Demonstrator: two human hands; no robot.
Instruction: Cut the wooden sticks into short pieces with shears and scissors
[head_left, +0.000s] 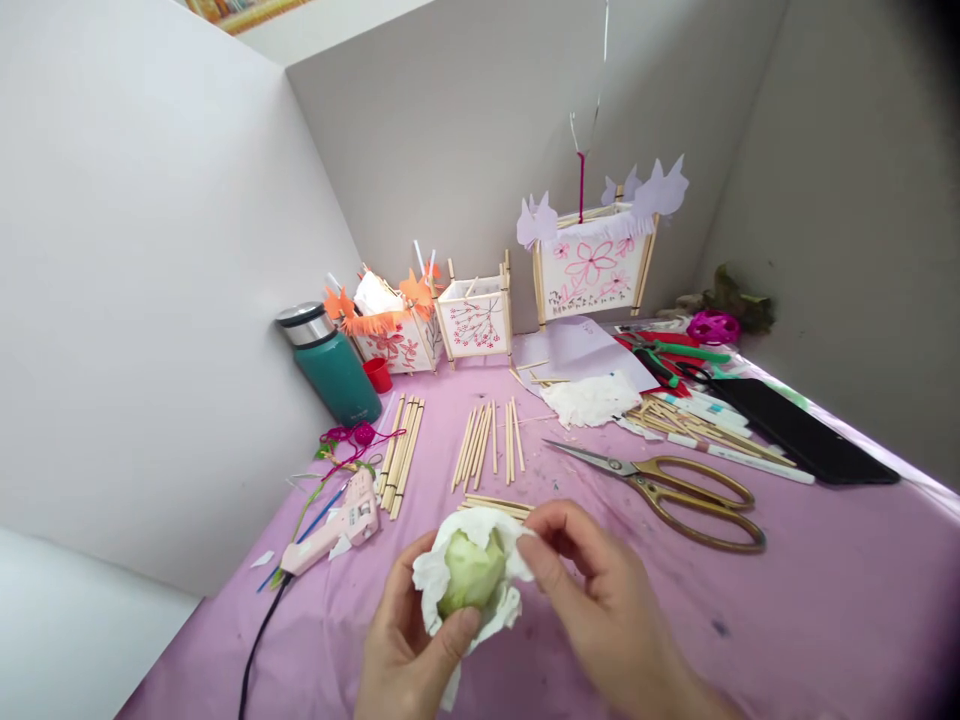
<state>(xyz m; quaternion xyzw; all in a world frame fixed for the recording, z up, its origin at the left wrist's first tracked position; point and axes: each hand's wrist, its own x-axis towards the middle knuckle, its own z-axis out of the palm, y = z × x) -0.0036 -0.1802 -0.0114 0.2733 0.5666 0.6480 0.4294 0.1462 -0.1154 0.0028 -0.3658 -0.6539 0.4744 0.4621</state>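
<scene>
White tissue [431, 580] wraps loosely around a pale green lump [474, 572], perhaps a peeled fruit, in the head view. Both are held up over the near edge of the counter [825, 590], in front of a few sticks [495, 505]. The left hand [416, 640] is curled around the wrapped lump from below and the side, its thumb pressed to the front. The right hand [600, 590] pinches the tissue's opposite edge between thumb and finger, so the two hands are joined only through the paper.

As far as this view shows, the wrapping stands partway: the sides are covered, while the top and front of the lump lie bare and the edges stick out ragged. Whether it is being closed or peeled open, one frame cannot tell.

Around it, some craftwork looks well advanced. At the back are three stick-and-paper boxes with drawn flowers or twigs: one with orange trim [397, 345], a plain one [478, 325], and one with purple trim [592, 270] that seems to hang from a wire. Loose material lies unused: a banded stick bundle [403, 460] and a row of sticks [474, 445]. The scissors [660, 490] and glue gun [337, 530] rest untouched on either side.
</scene>
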